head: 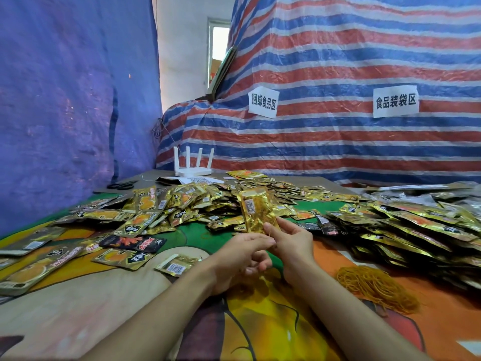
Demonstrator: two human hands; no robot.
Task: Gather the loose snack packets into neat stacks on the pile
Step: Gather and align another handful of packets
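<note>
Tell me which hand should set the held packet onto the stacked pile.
Right, probably: the right hand already pinches the gold packet at its bottom, and the stacked pile lies on that side.

The head camera is looking forward and down, close over the left hand (pixel 240 257) and right hand (pixel 294 247), toward the far red-and-blue striped plastic tarpaulin (pixel 338 61).

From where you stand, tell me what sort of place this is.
Probably a makeshift food-packing workshop. Paper signs on the striped tarp mark food-bundling and food-bagging zones, gold snack packets lie heaped across the table, and a heap of rubber bands sits beside the right hand.
</note>
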